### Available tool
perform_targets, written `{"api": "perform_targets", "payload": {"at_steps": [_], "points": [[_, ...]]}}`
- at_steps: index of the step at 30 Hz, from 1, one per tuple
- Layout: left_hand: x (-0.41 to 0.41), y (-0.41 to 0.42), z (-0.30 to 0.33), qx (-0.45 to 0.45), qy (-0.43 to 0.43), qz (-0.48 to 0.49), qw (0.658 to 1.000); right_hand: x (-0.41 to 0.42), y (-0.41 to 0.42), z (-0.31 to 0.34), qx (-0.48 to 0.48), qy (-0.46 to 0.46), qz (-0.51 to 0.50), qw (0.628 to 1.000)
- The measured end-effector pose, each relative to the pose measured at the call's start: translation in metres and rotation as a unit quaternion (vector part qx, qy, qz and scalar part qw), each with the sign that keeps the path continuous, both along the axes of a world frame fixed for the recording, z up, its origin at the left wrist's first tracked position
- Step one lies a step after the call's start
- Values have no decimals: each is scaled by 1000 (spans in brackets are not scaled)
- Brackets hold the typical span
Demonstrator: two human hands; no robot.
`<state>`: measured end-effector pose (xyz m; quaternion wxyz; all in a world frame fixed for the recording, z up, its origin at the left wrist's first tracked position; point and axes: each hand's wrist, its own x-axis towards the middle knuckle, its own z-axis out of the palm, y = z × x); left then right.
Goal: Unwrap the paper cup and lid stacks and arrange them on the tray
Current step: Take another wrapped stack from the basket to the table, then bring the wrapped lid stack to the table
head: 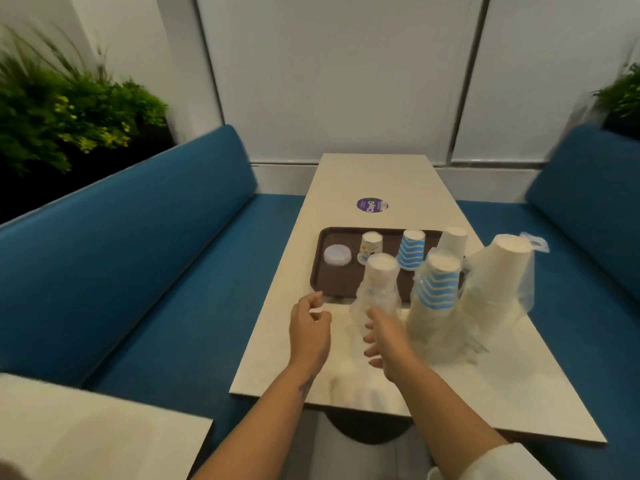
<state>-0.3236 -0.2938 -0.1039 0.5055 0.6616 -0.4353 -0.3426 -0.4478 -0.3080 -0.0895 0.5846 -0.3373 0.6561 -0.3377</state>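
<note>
You have a brown tray lying flat on the pale table. On it a low stack of white lids sits at the left, then a small printed cup, a blue-and-white wavy cup and a plain white cup, all upside down. Nearer you stand three inverted stacks in clear plastic: a narrow clear-wrapped stack, a blue-striped stack and a tall white stack at the right.

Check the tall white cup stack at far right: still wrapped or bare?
Partly wrapped: clear plastic hangs loose around the white cup stack, top exposed.
</note>
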Motion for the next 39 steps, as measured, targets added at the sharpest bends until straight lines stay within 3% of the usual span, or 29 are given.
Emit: {"api": "perform_targets", "payload": {"at_steps": [12, 20, 25, 30, 36, 39], "points": [[93, 147, 59, -108, -11, 42, 993, 129, 118, 45, -238, -68, 118, 962], [167, 223, 90, -98, -47, 153, 982, 218, 174, 55, -248, -100, 270, 925], [228, 278, 97, -54, -34, 281, 957, 276, 207, 58, -223, -107, 384, 890], [283, 326, 91, 114, 68, 354, 926, 326, 228, 53, -217, -47, 483, 847], [300, 349, 74, 186, 244, 388, 869, 373, 234, 38, -259, 80, 601, 752], [309, 347, 64, 202, 278, 419, 840, 391, 232, 27, -268, 129, 637, 711]]}}
